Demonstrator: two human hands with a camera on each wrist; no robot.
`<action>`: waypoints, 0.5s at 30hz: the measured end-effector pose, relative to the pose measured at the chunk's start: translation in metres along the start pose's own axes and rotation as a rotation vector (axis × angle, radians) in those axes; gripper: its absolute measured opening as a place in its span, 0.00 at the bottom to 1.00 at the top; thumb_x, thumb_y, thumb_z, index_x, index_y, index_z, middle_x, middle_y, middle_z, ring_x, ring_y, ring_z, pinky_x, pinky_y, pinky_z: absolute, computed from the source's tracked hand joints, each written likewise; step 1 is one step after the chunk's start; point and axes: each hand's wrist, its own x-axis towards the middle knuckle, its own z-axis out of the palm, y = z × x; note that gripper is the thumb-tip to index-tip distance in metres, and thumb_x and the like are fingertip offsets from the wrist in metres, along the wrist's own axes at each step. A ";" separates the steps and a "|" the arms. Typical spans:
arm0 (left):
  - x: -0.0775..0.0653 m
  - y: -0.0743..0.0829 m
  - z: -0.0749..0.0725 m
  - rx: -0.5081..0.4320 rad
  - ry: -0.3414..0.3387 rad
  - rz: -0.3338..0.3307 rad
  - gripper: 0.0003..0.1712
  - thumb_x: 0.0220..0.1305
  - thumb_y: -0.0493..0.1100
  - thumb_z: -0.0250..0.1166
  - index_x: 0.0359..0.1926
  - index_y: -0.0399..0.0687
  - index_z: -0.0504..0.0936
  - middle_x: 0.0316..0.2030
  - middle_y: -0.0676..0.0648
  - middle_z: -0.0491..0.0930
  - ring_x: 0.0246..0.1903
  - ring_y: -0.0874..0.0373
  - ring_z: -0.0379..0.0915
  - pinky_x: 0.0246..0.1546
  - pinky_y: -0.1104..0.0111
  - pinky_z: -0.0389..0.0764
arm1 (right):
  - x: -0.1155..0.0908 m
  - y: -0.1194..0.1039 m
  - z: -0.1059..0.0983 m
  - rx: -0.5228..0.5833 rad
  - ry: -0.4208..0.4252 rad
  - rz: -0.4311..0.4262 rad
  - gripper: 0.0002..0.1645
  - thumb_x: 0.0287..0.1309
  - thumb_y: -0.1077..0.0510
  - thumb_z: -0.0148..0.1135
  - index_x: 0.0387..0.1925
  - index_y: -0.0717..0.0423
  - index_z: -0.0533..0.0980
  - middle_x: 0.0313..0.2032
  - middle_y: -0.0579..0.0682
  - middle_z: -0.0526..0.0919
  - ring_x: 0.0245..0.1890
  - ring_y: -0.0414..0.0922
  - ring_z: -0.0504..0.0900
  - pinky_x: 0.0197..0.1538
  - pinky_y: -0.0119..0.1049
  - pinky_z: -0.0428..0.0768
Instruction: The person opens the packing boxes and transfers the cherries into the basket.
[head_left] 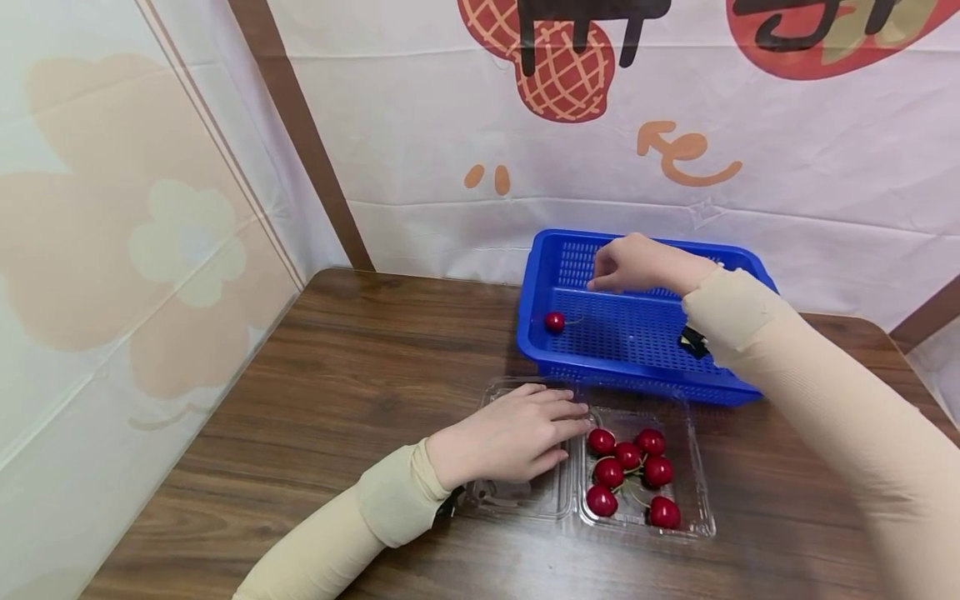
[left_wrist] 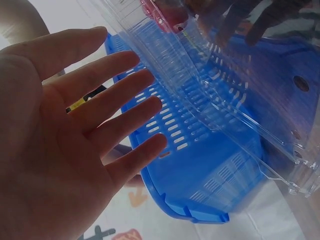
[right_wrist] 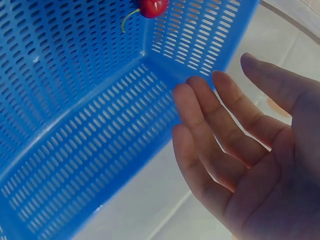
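Note:
A blue plastic basket [head_left: 637, 354] with slotted walls stands at the back of the table. One red cherry [head_left: 554, 322] with a stem lies at its left inside. Over the basket hangs my right hand [head_left: 637, 263], its fingers loosely bent and nothing between them in the right wrist view. In front of the basket lies a clear plastic clamshell box [head_left: 701, 500], opened flat. Several cherries [head_left: 609, 472] sit in its right half. My left hand [head_left: 517, 433] is above the left half, fingers spread and palm down, holding nothing; whether it touches the plastic I cannot tell.
The brown wooden table [head_left: 337, 375] extends to the left of the box and basket. Behind the basket hangs a printed white cloth [head_left: 420, 125], close to its rear rim. Another pale cloth with a flower print [head_left: 150, 250] borders the table's left edge.

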 end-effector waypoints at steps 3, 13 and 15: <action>0.000 0.000 0.001 0.007 0.006 0.004 0.25 0.63 0.52 0.54 0.60 0.53 0.73 0.60 0.50 0.72 0.61 0.52 0.61 0.61 0.57 0.66 | -0.009 -0.001 -0.003 -0.003 0.013 -0.013 0.15 0.57 0.48 0.58 0.31 0.56 0.79 0.25 0.51 0.81 0.24 0.43 0.75 0.35 0.44 0.78; 0.001 0.000 0.003 0.017 0.014 0.004 0.25 0.63 0.52 0.54 0.60 0.52 0.73 0.60 0.49 0.72 0.61 0.52 0.62 0.61 0.58 0.66 | -0.039 -0.001 -0.003 0.013 0.063 -0.036 0.16 0.57 0.46 0.58 0.31 0.56 0.79 0.24 0.48 0.80 0.23 0.42 0.74 0.32 0.42 0.79; 0.001 0.000 0.003 0.013 0.012 0.001 0.25 0.63 0.52 0.54 0.60 0.52 0.73 0.60 0.49 0.72 0.61 0.52 0.62 0.61 0.57 0.65 | -0.045 -0.001 -0.001 0.013 0.080 -0.036 0.15 0.57 0.47 0.58 0.30 0.55 0.79 0.24 0.48 0.80 0.22 0.41 0.74 0.31 0.42 0.79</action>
